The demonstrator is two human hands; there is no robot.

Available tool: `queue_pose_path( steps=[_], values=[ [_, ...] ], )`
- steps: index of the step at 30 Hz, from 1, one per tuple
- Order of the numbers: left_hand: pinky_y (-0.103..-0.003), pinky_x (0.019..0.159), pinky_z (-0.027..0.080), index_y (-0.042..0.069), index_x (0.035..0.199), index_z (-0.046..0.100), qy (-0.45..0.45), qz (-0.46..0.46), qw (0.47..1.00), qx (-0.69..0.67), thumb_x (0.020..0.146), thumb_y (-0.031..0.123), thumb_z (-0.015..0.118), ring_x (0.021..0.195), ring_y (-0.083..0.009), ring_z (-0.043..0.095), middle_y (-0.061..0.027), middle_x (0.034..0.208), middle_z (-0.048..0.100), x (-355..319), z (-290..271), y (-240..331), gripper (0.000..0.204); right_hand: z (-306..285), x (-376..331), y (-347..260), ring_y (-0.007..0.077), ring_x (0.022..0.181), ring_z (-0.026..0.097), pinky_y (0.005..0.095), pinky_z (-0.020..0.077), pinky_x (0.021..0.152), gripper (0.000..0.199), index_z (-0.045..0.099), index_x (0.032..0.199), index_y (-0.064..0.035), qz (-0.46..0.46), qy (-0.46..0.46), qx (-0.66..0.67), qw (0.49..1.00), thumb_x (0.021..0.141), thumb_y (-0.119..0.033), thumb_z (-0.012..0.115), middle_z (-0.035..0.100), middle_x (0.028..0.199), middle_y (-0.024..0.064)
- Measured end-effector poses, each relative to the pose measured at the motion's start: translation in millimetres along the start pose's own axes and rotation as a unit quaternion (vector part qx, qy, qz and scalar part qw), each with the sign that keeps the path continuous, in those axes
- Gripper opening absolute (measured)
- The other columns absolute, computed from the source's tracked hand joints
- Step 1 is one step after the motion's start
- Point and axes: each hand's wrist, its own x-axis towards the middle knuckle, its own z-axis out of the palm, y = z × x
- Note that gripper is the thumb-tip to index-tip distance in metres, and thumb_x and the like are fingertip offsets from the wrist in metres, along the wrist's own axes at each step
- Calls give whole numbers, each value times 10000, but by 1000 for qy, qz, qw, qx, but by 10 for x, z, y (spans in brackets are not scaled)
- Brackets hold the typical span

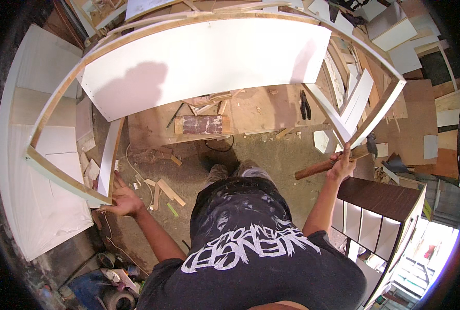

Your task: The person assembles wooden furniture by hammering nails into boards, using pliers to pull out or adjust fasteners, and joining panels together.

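Your open left hand (125,200) props the large white, brown-edged board frame (204,62); right hand (341,168) grips the wooden-handled hammer (315,169). Likely positioning; next needs level support.

One wide fisheye view looks steeply down from the wearer's head, past the black shirt (255,237), facing the floor (276,160); the shirt is nearest, the left hand (125,200) and right hand (342,166) farther off, the floor beyond.

The frame (204,64) has smooth faces and bare wooden edges, the hammer (316,168) a wooden handle.
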Motion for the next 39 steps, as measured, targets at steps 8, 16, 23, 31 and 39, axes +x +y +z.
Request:
queue_pose_path(
  steps=[8,16,23,31,39],
  values=[
    [-594,1214,324,-16,1549,298,63,-147,981,-112,1058,348,523,1418,-445,414,-255,1551,405,-300,-667,243,651,-486,-275,415,99,506,527,262,460,433,319,623,1055,3,75,-44,-13,996,877,-177,817,603,766,14],
    [-509,1193,381,-19,1526,352,-61,-240,968,-31,1087,496,334,1394,-397,468,-248,1514,462,-421,-1060,371,677,-634,-367,646,98,523,526,266,443,435,315,642,1030,-13,89,-56,-73,992,860,-193,837,600,745,11],
    [-466,1139,454,-19,1508,379,30,-230,971,55,1054,600,351,1313,-362,550,-251,1413,551,-370,-1155,321,768,-862,-500,791,112,535,535,288,440,470,305,648,994,7,73,-68,-98,990,848,-174,845,627,764,29],
    [-462,1138,461,-18,1511,369,26,-190,975,111,1033,635,385,1318,-368,548,-263,1441,521,-412,-1015,420,809,-1163,-772,823,109,539,552,288,429,468,281,677,1003,10,31,-54,-129,990,836,-138,849,651,754,32],
    [-549,1139,430,39,1569,296,-56,-245,967,-41,1030,593,449,1366,-449,475,-237,1549,414,-90,-1576,334,788,-1234,-1259,661,95,520,529,254,440,441,255,644,971,-24,54,-42,-132,989,867,-169,826,594,729,2]
  ],
)
